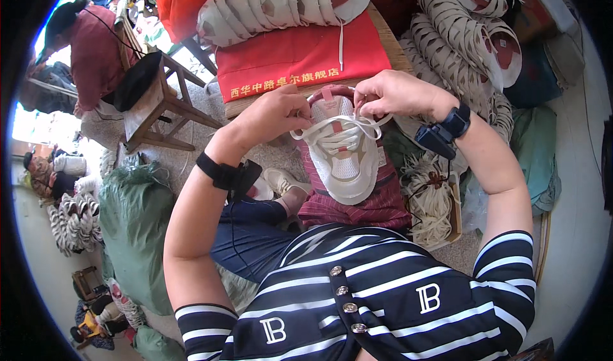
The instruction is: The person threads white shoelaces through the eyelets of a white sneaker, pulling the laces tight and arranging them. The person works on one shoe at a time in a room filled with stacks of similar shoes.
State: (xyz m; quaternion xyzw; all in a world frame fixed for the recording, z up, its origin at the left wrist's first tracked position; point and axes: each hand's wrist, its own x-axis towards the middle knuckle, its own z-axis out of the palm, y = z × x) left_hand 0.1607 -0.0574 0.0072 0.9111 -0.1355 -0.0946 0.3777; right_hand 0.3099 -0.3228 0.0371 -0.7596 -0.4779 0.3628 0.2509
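Note:
A white sneaker upper (345,170) with a dark red collar rests over my lap on a maroon striped cloth (319,204), its toe toward me. White shoelace (336,138) runs across its front and meets in a bow near the tongue. My left hand (271,115) is closed at the left side of the collar, pinching the lace on that side. On the opposite side my right hand (399,97) is closed too, its fingertips on the lace by the knot. Both hands are level with each other, just above the lacing.
Ahead stands a wooden table (388,38) bearing a red cloth bag (300,57) and a nested row of uppers (274,9). More stacked uppers (456,35) lie at right, above a box of loose laces (431,211). At left are a green sack (137,227), a wooden stool (159,112) and a seated person (99,51).

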